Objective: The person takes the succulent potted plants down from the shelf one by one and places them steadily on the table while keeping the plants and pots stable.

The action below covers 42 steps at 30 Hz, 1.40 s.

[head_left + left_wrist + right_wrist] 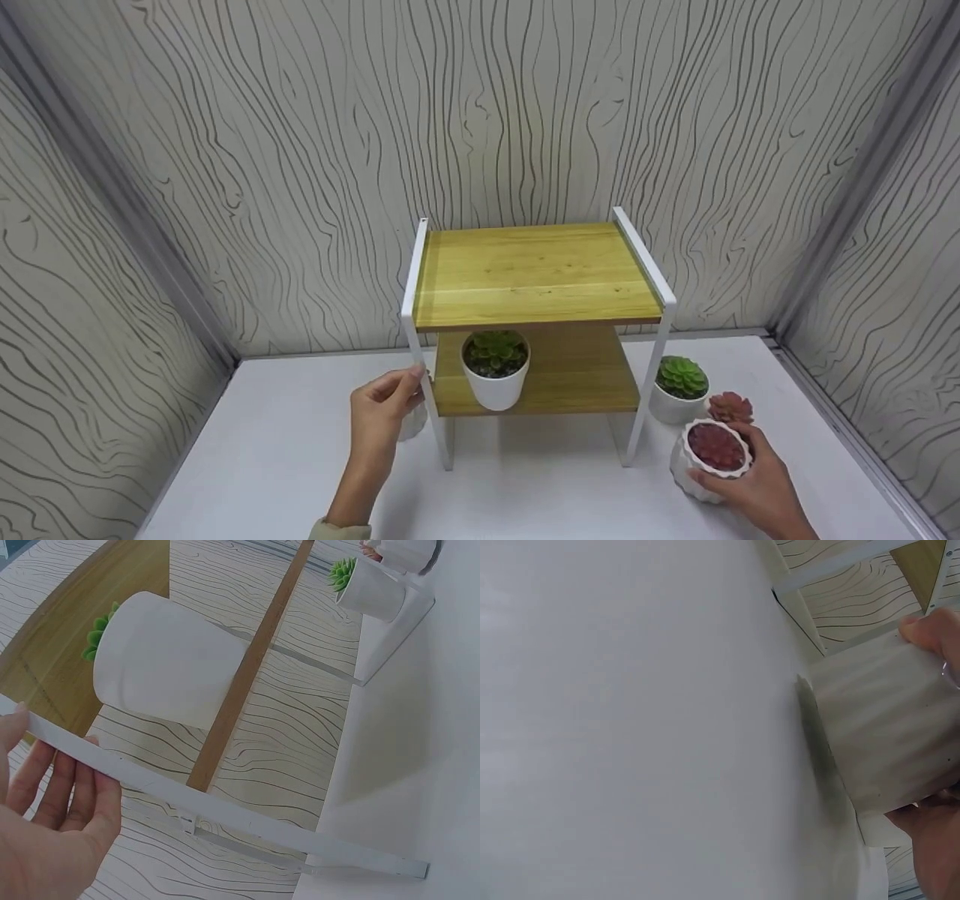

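Observation:
My left hand [382,409] pinches the white front-left post [150,774] of a two-tier wooden shelf [536,274], thumb on one side and fingers on the other. On the lower board, near that post, stands a smooth white pot [496,390] with a green succulent [495,351]. At the right, my right hand [761,480] grips a white scalloped pot [686,469] holding a dark red succulent [715,446]. In the right wrist view this pot [892,727] is close to the white tabletop; whether its base touches is unclear.
Behind the gripped pot are a white pot [675,407] with a green succulent and a reddish succulent [730,407], its container hidden. A pale pot [412,425] shows partly behind my left hand. Wood-grain-patterned panels [300,187] enclose the white table [285,435].

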{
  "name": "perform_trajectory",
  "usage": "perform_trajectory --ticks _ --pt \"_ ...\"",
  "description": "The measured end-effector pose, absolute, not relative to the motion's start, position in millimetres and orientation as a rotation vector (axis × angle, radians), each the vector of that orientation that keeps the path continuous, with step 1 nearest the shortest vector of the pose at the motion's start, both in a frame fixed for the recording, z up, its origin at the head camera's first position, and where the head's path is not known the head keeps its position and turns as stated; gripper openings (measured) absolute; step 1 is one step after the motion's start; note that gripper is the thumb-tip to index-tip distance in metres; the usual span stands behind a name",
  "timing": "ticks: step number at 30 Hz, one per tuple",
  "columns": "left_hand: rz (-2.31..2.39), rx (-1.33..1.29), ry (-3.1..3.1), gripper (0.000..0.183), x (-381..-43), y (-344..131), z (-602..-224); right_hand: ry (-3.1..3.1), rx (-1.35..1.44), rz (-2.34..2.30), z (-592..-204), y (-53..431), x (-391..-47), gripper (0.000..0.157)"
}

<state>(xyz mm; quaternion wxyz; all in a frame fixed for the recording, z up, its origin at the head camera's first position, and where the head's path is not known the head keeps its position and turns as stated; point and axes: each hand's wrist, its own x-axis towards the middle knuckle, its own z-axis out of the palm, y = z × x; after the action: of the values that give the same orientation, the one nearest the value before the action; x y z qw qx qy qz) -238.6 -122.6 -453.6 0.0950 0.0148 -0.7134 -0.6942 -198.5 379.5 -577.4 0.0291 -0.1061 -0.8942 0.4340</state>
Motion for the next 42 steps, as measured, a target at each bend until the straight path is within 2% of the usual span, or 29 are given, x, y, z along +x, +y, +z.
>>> perform_trajectory --ticks 10,18,31,42 --pt "-2.079 0.043 -2.105 0.030 -238.7 -122.8 -454.4 -2.755 -0.350 1.346 -580.6 379.5 -200.2 0.113" --pt "-2.058 0.054 -2.115 0.032 -239.4 -122.3 -455.5 -2.721 -0.334 1.336 -583.3 377.6 -198.4 0.106" --pt "-2.067 0.040 -2.100 0.028 -240.7 -122.3 -455.2 -2.725 -0.439 1.431 -583.1 377.9 -203.3 0.118" --pt "-2.091 0.048 -2.096 0.030 -240.1 -122.8 -454.6 -2.738 -0.411 1.429 -586.1 380.0 -202.8 0.118"
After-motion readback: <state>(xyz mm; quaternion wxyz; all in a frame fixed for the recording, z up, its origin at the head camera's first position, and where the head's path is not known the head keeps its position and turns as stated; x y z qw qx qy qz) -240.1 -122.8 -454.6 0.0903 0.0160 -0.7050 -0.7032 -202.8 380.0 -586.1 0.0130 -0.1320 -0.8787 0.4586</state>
